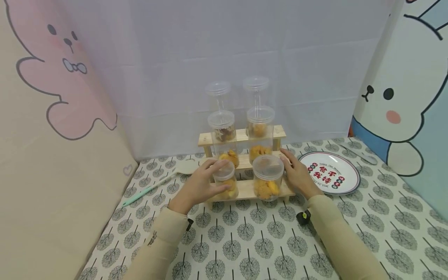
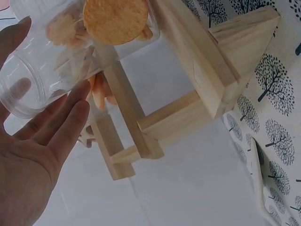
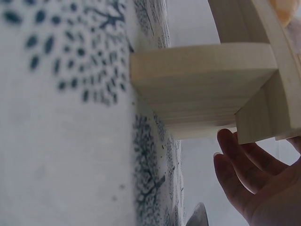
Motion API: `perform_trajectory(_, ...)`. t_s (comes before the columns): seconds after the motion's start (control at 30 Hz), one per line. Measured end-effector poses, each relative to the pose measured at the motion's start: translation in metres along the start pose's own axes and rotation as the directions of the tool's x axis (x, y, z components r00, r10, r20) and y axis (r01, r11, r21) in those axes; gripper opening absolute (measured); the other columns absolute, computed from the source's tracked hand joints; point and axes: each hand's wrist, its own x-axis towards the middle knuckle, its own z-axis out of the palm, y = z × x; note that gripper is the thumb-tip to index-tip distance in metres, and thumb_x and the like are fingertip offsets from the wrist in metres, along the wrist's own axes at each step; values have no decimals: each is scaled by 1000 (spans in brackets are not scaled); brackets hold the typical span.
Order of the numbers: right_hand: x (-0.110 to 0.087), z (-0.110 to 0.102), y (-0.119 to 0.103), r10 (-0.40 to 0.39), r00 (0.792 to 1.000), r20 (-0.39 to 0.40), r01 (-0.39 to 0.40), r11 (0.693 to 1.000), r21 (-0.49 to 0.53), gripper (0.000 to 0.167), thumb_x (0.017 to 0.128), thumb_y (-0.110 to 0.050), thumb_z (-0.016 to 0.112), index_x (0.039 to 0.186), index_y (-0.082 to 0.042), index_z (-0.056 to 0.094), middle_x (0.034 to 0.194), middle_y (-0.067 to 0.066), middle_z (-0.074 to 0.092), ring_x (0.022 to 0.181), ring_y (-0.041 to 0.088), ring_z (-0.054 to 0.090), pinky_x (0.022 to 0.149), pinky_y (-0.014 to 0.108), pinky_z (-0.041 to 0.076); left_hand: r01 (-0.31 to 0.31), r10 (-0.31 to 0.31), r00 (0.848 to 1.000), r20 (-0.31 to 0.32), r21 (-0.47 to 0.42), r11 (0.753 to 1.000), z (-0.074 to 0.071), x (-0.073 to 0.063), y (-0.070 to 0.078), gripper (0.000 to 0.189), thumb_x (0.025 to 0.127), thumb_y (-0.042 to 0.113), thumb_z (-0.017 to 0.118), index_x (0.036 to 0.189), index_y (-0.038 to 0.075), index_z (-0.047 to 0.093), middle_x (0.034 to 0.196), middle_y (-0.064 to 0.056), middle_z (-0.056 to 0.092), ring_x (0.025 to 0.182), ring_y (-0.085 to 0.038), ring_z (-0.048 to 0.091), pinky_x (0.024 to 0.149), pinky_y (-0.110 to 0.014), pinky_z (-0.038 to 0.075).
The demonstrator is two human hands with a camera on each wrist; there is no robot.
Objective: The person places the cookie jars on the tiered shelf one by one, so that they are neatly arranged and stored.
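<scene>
A three-tier wooden rack [image 1: 248, 190] carries several clear lidded jars of snacks. My left hand [image 1: 201, 184] holds the front left jar [image 1: 229, 172], thumb on the near side and fingers round the back. In the left wrist view this jar [image 2: 70, 59] shows a round orange cracker inside. My right hand [image 1: 296, 175] rests against the rack's right end, fingertips by the middle tier. The right wrist view shows its fingers [image 3: 235, 169] loosely bent at the rack's end [image 3: 202, 66]. Beside it stands the front right jar [image 1: 267, 181], holding yellow-orange snacks.
Right of the rack lies a white plate [image 1: 330, 171] with red lettering, and a spoon [image 1: 360, 154] beyond it. A spatula [image 1: 150, 188] with a green-tipped handle lies at left. Behind the front jars stand a middle left jar [image 1: 222, 122] and a middle right jar [image 1: 260, 116].
</scene>
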Motion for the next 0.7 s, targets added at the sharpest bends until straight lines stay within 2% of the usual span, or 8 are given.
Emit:
perform_trajectory(0.17,0,0,-1,-1,1000,-1,1,1000,1,61,102,-63,25,158,-40,22,151,26,41,129,48,47,102,72,37,40,-40,999,20,21,999,5,3,2,73,82,40,81,147,28,50,137,-10,54,108,-26,63,87,-43,58)
perform_trajectory(0.37,0,0,-3,0,1000,0,0,1000,9,60,102,-63,26,158,-41,22,151,25,41,130,48,47,103,72,36,106,-106,994,39,-13,994,8,6,2,75,83,42,80,149,29,48,139,-9,52,110,-27,62,88,-46,57)
perform_trajectory(0.7,0,-1,-2,-1,1000,-2,1,1000,6,59,102,-63,26,158,-41,23,151,25,42,129,48,47,103,72,36,143,-141,989,51,-30,989,11,8,4,75,84,43,79,150,30,46,142,-8,50,114,-28,61,91,-47,56)
